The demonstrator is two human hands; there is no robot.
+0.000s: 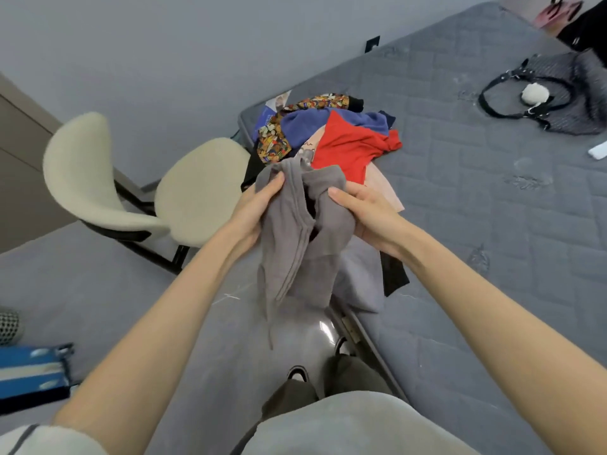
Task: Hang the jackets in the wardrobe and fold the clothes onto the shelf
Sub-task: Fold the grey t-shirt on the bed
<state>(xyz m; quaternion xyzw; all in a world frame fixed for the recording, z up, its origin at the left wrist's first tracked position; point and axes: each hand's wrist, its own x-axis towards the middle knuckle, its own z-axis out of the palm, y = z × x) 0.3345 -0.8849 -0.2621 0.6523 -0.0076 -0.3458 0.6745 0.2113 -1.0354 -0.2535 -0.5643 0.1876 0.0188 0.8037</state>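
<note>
Grey soft cloth is the thing in hand: a grey garment (302,231) hangs bunched between both hands, in front of the person and just above the near left edge of the mattress (492,208). The left hand (256,205) grips its left fold, with the thumb on top and the fingers curled behind the cloth. The right hand (364,211) grips the right fold in the same way, thumb on the front and fingers hidden under the fabric. A dark opening shows between the two folds, perhaps the neck or a sleeve hole; I cannot tell which. A thin strip of the cloth hangs down from the lower part.

Farther on the mattress lies the pile of other clothes: a red garment (351,149), a blue garment (305,126), a patterned garment (272,142) at the left and a pink garment (384,188) under the red one. A cream chair (197,188) stands to the left of the bed, and a dark handbag (565,96) lies far to the right.

I judge the grey garment to be light and limp, not slippery and not fragile. It will not keep any shape by itself, so it probably must be spread flat before folding. A good hold seems to be at the two shoulders or the two corners of the hem, one in each hand, so that the cloth falls straight
</note>
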